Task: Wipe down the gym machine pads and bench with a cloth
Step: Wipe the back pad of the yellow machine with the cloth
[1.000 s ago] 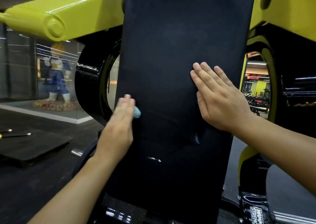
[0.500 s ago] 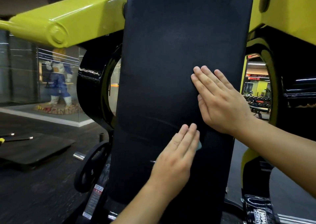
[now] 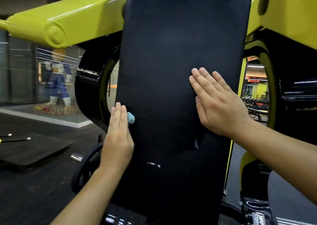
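While wiping is under way on the tall black back pad [image 3: 171, 70], a white mark [image 3: 153, 164] low on it suggests work remains. The left hand [image 3: 118, 139] presses a blue cloth [image 3: 131, 118] flat-fingered against the pad's left edge; the right hand [image 3: 221, 104] rests open, well apart from the cloth.

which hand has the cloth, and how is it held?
Left hand presses the blue cloth under straight fingers against the black pad; only its edge shows. Right hand lies flat, holding nothing.

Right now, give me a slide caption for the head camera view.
Left hand presses a blue cloth against the black pad; right hand rests flat on it.
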The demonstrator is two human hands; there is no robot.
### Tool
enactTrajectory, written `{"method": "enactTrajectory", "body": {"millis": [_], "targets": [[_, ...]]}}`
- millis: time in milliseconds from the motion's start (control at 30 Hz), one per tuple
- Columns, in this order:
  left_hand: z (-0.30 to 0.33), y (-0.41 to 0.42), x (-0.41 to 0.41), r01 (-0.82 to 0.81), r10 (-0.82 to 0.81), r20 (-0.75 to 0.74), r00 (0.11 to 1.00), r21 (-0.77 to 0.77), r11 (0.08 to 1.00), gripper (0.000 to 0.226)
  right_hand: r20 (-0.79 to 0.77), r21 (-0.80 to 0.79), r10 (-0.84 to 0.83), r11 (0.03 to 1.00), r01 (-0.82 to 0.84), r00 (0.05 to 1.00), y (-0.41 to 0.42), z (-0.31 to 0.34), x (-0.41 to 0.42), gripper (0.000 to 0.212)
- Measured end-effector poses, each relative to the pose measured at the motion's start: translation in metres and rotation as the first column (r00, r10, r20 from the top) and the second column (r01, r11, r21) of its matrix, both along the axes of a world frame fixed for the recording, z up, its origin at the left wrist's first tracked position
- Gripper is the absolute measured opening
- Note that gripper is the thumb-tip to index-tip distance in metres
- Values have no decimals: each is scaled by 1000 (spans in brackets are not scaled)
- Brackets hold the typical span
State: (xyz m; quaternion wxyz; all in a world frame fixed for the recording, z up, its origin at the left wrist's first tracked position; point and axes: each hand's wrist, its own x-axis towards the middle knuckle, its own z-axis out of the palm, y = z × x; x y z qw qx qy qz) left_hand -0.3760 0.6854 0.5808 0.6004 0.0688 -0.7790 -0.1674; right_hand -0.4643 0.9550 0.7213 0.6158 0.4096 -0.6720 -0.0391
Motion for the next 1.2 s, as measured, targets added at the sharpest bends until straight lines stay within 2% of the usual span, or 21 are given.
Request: {"method": "enactTrajectory", "body": {"millis": [67,133,267,367,467,567,667,733,800,867,967,1067,1100,1133,1200], "targets": [[3,30,-8,32,-20,-66,998,181,983,57,1,4,-7,1000,7,1000,0,0,0,57],[4,65,-15,82,-61,-111,992,194,978,57,1,2,-7,1000,7,1000,0,0,-1,57],[-6,119,-21,156,-157,-75,985,-21,988,62,-10,-8,12,1000,-12,1000,0,0,-2,56],[-22,146,-21,200,-209,-16,978,-224,954,64,-15,-7,17,1000,-17,1000,0,-1,-3,56],[-32,147,-17,208,-196,75,978,-456,865,61,-7,-1,22,1000,-22,1000,0,0,-2,55],[-25,120,-11,196,-142,136,981,-653,731,54,10,6,17,1000,-17,1000,1,0,1,55],[-14,83,-4,162,-85,141,986,-729,665,52,35,19,15,1000,-15,999,1,1,2,56],[-9,57,3,130,-51,132,990,-704,698,57,64,38,5,999,-7,998,4,3,4,57],[-6,27,8,78,-13,107,994,-631,772,61,98,72,-16,997,9,995,7,6,7,58],[-4,-3,10,41,5,92,996,-490,871,67,129,101,-41,994,28,991,11,8,10,59],[-6,-13,9,-33,46,59,997,-195,980,66,164,113,-67,992,48,984,19,7,12,60],[-3,29,4,50,-52,17,998,125,991,57,183,95,-76,994,59,980,30,5,13,61],[-1,48,3,100,-101,-2,995,177,979,55,188,87,-79,994,63,979,32,4,14,61],[1,66,3,141,-141,-13,990,188,972,55,197,81,-78,995,64,977,34,4,14,61],[-1,99,1,181,-179,-23,984,111,977,53,217,82,-74,995,57,973,37,5,15,61]]}}
